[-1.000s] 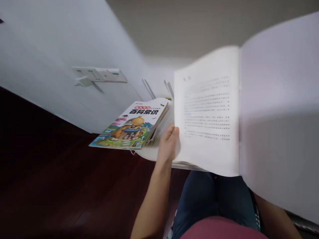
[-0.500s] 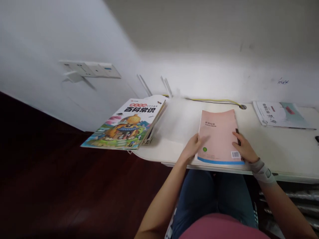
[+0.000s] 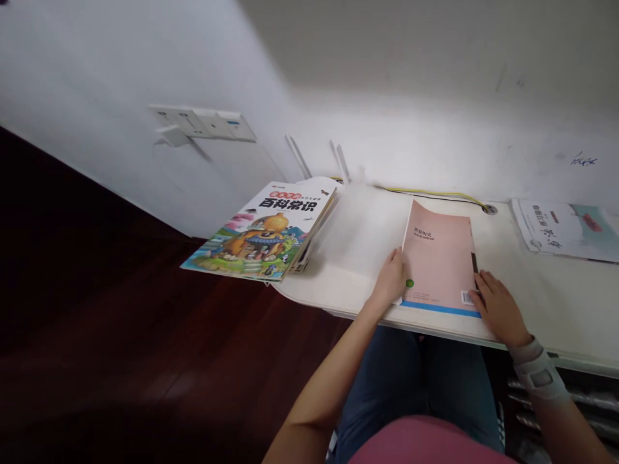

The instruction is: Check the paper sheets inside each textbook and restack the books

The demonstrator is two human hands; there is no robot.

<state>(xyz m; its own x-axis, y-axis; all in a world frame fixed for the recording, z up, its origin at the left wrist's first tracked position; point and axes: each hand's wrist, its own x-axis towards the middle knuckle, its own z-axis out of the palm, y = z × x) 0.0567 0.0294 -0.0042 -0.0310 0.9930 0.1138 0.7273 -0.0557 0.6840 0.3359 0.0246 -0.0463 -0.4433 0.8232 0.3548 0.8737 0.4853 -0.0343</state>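
Here | left hand grips pink book | right hand flat opposite | gap, then book stack overhanging table

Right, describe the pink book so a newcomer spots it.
Find the white desk against the wall. Between the left hand and the right hand is the pink book. Its pink cover with a blue bottom strip sets it apart from the illustrated book to its left and the white-and-green book to its right.

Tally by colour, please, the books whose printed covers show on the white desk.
Pink paper book with blue bottom stripe: 1
Multicoloured paper book with a picture cover: 1
White-and-teal paper book: 1
Total: 3
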